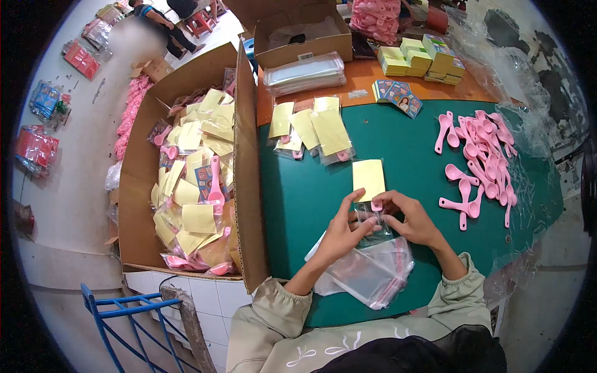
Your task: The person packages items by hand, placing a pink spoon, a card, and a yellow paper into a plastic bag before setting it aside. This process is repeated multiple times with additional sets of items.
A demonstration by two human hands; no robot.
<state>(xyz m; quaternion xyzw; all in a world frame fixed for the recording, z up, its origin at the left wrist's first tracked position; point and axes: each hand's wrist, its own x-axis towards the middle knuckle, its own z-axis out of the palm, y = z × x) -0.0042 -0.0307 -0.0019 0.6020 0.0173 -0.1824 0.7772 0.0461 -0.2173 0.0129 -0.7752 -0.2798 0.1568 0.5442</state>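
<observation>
Showing, on a clock centred mid-view, a green-and-orange bench point(410, 140) stretching out to 3 o'clock. Having beside it, at 9, a big open cardboard box point(250, 186) heaped with bagged yellow cards point(199, 219) and bagged pink spoons point(216, 186). Carrying a smaller brown box point(303, 53) at 12, right behind a stack of clear sleeves point(305, 78). Bearing a pile of loose pink spoons point(488, 149) at 3, a fan of clear bags point(364, 276) at 5, and blocks of yellow-edged cards point(429, 59) between 1 and 2. Curling both hands narrow and close together, toward 4: gripping a yellow card point(369, 177) by its lower edge with the left hand point(345, 227), pinching clear plastic point(382, 230) with the right hand point(410, 217). Including a pink spoon end point(377, 206) just below that card, at its 6 o'clock. Cannot tell whether inside the plastic or on top.
</observation>
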